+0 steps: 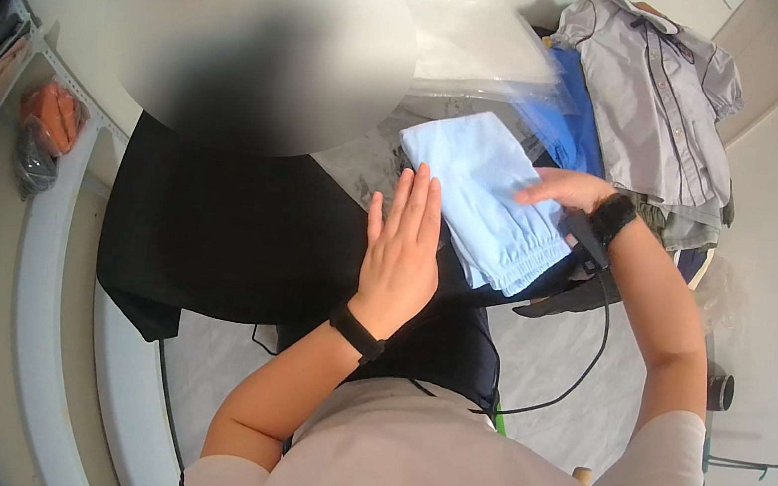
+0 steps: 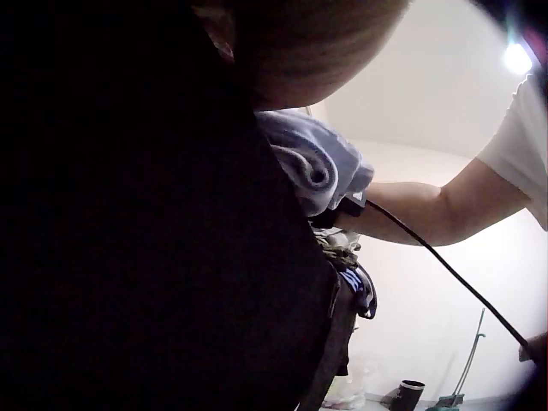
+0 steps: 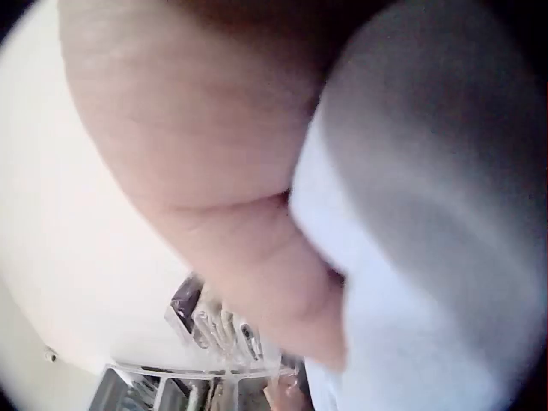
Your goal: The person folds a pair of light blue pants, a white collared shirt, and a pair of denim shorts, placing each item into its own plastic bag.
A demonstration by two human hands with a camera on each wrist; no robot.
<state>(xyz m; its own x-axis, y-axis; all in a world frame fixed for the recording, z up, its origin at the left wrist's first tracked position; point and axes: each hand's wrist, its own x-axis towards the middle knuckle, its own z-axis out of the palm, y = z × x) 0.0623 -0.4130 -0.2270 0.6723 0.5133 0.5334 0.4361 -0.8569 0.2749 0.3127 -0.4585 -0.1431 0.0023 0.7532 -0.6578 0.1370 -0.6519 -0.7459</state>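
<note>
A folded light-blue garment (image 1: 482, 192) with a gathered elastic edge lies at the right part of the black-covered table. My right hand (image 1: 566, 191) grips its right side, thumb on top and the other fingers hidden beneath. In the right wrist view the thumb (image 3: 257, 274) presses along the pale cloth (image 3: 385, 317). My left hand (image 1: 404, 255) lies with straight fingers at the garment's left edge, fingertips right by the cloth. From the left wrist, the garment (image 2: 312, 163) shows as a rolled fold beyond the dark table cover.
Clear plastic bags (image 1: 484, 41) lie behind the garment. A grey button shirt (image 1: 666, 103) tops a clothes pile at the right, beside blue cloth (image 1: 579, 116). Black cloth (image 1: 219, 238) drapes the table. A cable (image 1: 603, 345) hangs from my right wrist. White shelving (image 1: 57, 244) stands left.
</note>
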